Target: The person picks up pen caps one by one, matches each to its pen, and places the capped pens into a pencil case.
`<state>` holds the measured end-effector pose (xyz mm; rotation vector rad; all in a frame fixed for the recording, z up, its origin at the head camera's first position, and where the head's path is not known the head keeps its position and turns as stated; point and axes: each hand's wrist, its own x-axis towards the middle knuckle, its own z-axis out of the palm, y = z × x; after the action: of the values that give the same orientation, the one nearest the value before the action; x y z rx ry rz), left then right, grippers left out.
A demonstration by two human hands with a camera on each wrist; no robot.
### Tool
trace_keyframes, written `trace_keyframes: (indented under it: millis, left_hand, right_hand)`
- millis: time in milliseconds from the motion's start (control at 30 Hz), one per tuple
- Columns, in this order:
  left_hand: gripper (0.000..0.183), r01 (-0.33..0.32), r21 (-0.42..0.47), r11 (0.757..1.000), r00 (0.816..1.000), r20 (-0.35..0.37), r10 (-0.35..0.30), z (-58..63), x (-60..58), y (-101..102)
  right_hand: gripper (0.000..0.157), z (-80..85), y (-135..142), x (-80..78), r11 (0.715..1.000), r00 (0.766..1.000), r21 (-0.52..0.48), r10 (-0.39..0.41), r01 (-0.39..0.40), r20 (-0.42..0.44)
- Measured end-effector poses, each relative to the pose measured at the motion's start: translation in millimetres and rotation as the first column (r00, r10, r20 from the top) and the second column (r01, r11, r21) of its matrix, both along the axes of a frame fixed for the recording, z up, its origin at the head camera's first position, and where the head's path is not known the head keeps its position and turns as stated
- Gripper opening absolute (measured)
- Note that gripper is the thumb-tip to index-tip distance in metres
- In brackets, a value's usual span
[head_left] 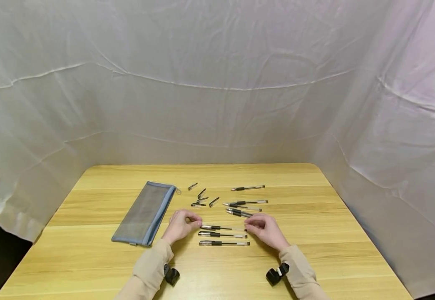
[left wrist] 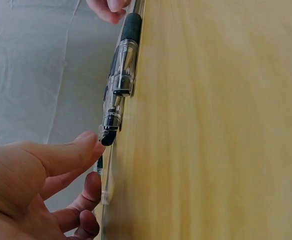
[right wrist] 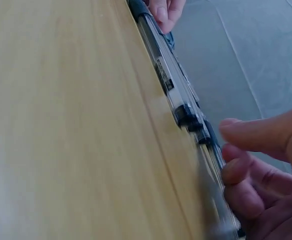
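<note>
Three capped gel pens lie in parallel on the table between the hands: the nearest pen (head_left: 224,243), a middle pen (head_left: 222,235) and the farthest pen (head_left: 221,228). My left hand (head_left: 180,226) is at the cap end of the farthest pen. In the left wrist view, its thumb and index finger (left wrist: 88,147) meet at that black-tipped cap and seem to pinch it. My right hand (head_left: 267,231) is beside the other end, its fingers loosely bent. The right wrist view shows its thumb (right wrist: 236,129) apart from the pen ends (right wrist: 188,117).
A grey mesh zip pouch (head_left: 144,214) with blue edging lies left of the pens. Several loose black pen caps (head_left: 201,193) are scattered beyond the left hand. Several uncapped pens (head_left: 248,188) lie farther back on the right. A pale curtain (head_left: 217,116) surrounds the wooden table (head_left: 90,254).
</note>
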<state>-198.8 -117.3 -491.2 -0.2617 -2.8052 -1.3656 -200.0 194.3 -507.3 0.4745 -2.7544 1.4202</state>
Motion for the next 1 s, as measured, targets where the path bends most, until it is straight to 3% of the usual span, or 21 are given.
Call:
trace_keyframes:
  millis: [100, 200, 367, 533, 733, 1000]
  left_hand:
    - [0.008, -0.013, 0.041, 0.999, 1.0, 0.025, 0.012, -0.2, 0.5, -1]
    - [0.01, -0.022, 0.07, 0.997, 0.999, 0.043, 0.019, -0.9, 0.2, -2]
    - [0.011, -0.021, 0.101, 0.995, 0.998, 0.061, 0.015, -1.8, -1.0, -4]
    - [0.01, -0.023, 0.106, 0.994, 0.998, 0.062, 0.017, -3.0, -2.2, -5]
    - [0.01, -0.022, 0.117, 0.993, 0.998, 0.066, 0.015, -3.8, -3.3, -5]
    - [0.009, -0.027, 0.128, 0.991, 0.997, 0.077, 0.017, -3.0, -3.2, -4]
  right_hand:
    - [0.018, 2.0, 7, -0.4, 0.99, 0.991, -0.067, -0.124, 0.127, 0.041]
    - [0.02, 2.8, 17, -3.3, 0.965, 0.972, -0.122, -0.232, 0.234, 0.029]
    - [0.021, 0.7, 29, -9.4, 0.937, 0.945, -0.143, -0.326, 0.318, -0.036]
    - [0.019, 0.1, 30, -11.1, 0.948, 0.948, -0.098, -0.309, 0.302, -0.07]
    - [0.014, 1.2, 23, -11.9, 0.971, 0.97, -0.016, -0.241, 0.24, -0.03]
    - [0.015, -1.8, 13, -18.7, 0.977, 0.977, 0.031, -0.209, 0.21, -0.032]
